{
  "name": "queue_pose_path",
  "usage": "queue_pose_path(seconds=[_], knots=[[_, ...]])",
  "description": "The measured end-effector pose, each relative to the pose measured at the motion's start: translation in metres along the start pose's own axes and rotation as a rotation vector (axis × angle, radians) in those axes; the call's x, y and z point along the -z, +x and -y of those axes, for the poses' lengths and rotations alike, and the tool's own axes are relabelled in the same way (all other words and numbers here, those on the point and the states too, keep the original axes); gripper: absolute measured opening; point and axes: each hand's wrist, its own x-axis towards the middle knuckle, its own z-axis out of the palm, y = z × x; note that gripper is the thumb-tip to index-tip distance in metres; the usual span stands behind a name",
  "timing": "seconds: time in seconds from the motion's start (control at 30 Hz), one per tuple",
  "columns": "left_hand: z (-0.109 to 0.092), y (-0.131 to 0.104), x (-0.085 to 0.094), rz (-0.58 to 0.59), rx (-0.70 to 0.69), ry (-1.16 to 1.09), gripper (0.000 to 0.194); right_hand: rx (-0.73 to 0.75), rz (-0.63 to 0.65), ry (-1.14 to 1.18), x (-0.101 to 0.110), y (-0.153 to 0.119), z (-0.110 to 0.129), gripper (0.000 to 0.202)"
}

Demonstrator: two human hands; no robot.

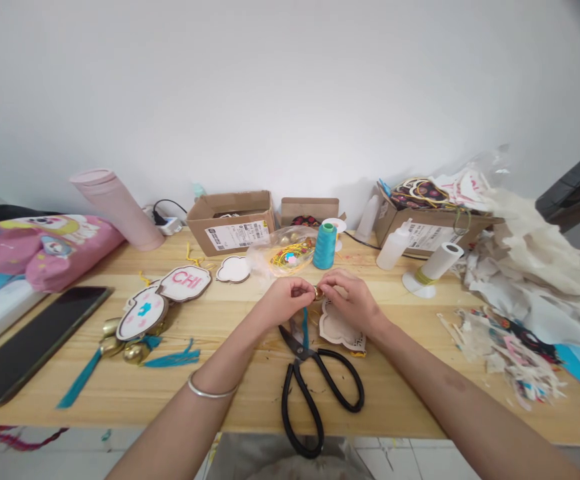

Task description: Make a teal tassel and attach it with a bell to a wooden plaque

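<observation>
My left hand (286, 299) and my right hand (353, 300) meet over the middle of the table, fingertips pinched on a small gold bell (318, 292). A blue tassel (305, 325) hangs below the bell. Partly under my right hand lies a white cloud-shaped fabric piece (339, 328) with dark lettering at its edge. Close in front of my hands, black-handled scissors (301, 353) lie with handles spread toward me. To the left are finished-looking cloud pieces, one marked CHI (186, 283), with gold bells (135, 351) and blue tassels (175, 357).
Behind my hands stand a teal thread spool (325, 247), a plastic bag of cords (290, 257) and cardboard boxes (230, 223). White bottles (395, 247) and a white spool (437, 263) are right, beside fabric scraps (515, 360). A phone (40, 340) and pink tumbler (120, 210) lie left.
</observation>
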Motion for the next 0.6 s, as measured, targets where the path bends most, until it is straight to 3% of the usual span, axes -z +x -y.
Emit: queue_pose_path(seconds=[0.2, 0.4, 0.6], knots=[[-0.0007, 0.0002, 0.0013, 0.050, 0.074, -0.177, 0.020, 0.119, -0.004, 0.023, 0.0018, -0.0007, 0.0011, 0.007], [-0.0042, -0.0012, 0.0016, 0.061, 0.060, -0.140, 0.014, 0.174, 0.050, 0.084, 0.0026, 0.0001, 0.0030, 0.007], [0.0050, -0.0002, 0.0011, 0.085, 0.056, -0.108, 0.012, 0.030, 0.207, 0.053, 0.0020, -0.0012, 0.0037, 0.007]])
